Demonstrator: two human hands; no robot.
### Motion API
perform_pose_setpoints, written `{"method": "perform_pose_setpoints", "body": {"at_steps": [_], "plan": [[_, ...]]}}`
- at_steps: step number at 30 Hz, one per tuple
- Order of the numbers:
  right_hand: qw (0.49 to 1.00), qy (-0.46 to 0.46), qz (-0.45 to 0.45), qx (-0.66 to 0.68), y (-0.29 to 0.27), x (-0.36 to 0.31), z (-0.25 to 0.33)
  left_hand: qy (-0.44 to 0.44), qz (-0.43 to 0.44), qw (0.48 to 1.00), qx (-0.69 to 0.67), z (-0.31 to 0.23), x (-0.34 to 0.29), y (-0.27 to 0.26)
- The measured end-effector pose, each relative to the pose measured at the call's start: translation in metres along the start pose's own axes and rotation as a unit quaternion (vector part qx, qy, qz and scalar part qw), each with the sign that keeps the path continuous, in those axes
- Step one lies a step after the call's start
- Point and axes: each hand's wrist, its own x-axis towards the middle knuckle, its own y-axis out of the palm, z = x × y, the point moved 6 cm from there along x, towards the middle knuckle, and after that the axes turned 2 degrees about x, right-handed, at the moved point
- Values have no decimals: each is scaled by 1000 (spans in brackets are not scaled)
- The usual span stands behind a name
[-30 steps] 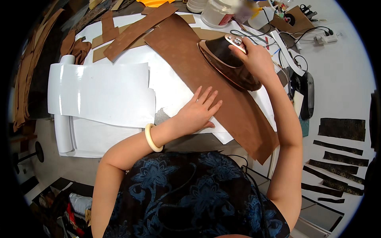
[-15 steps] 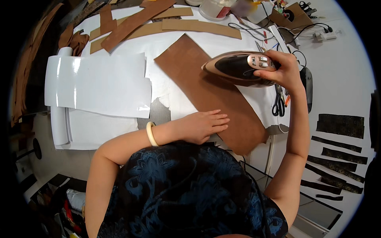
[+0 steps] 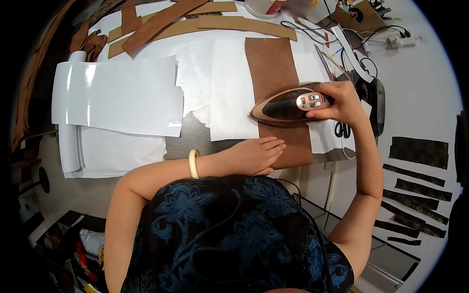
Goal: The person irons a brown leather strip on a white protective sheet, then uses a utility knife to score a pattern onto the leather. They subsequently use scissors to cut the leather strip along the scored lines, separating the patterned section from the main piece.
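My right hand (image 3: 340, 101) is wrapped round the handle of a clothes iron (image 3: 281, 108), dark with copper-coloured trim and a few buttons on the handle. The iron lies across a brown leather-like strip (image 3: 271, 63), its tip pointing left and passing the strip's left edge. That strip runs from the far side of the table toward me. On its near end rests my left hand (image 3: 259, 154), fingers stretched out and close together, palm down. The iron hides the middle of the strip.
A roll of glossy white sheet (image 3: 117, 95) lies partly unrolled at the left. Brown and tan strips (image 3: 161, 29) lie crossed at the back. Black scissors (image 3: 343, 129), cords and a cardboard box (image 3: 359, 18) are at the right. Several dark patterned strips (image 3: 419, 152) lie farther right.
The brown strip has turned from slanted to nearly straight toward me, its far end shifting right. The iron has come nearer to me. My left hand stays near the strip's near end.
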Motion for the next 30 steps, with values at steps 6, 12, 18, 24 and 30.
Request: {"method": "perform_pose_setpoints", "body": {"at_steps": [6,12,18,24,30], "plan": [[999,33,3,-7,14,-25,10,36,46,995,80,-18,4,1],[1000,29,2,-1,20,-31,21,66,41,994,76,-27,-4,4],[997,66,41,-20,26,-18,41,41,-1,997,60,-22,-1,6],[995,67,9,-75,32,-7,33,27,-7,1000,-7,-18,-2,13],[993,59,-12,-105,35,12,14,32,-20,999,1,-15,-4,19]]}}
